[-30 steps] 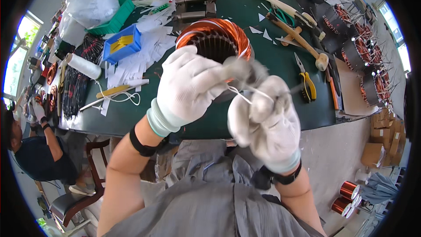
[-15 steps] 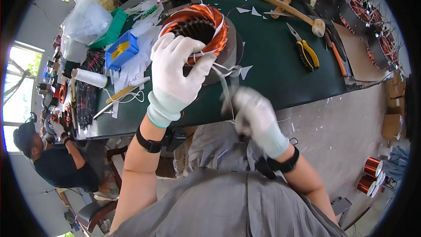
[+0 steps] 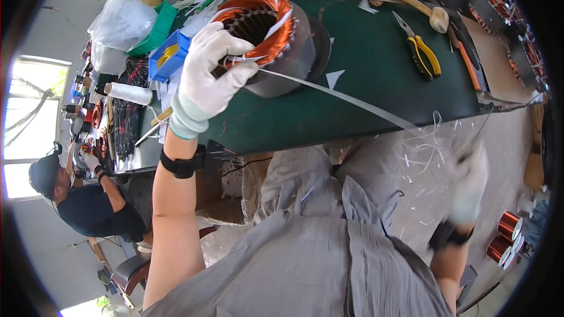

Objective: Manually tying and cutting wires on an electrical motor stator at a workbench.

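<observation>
Left hand (image 3: 208, 76): half-open, thumb and fingers on copper winding (image 3: 283, 30)
Right hand (image 3: 470, 173): super blurry, can't tell its grip
White cord (image 3: 364, 105): stretched off left thumb

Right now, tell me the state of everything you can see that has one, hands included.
Left hand: at the winding's near rim
Right hand: motion-blurred, out right; grip unclear
White cord: drawn out nearly straight, loops at far end
Copper winding: ring-shaped, center open
Pliers: lying down, handles apart
Blue bin: uncovered, yellow pieces inside
Thread spool: on its side
</observation>
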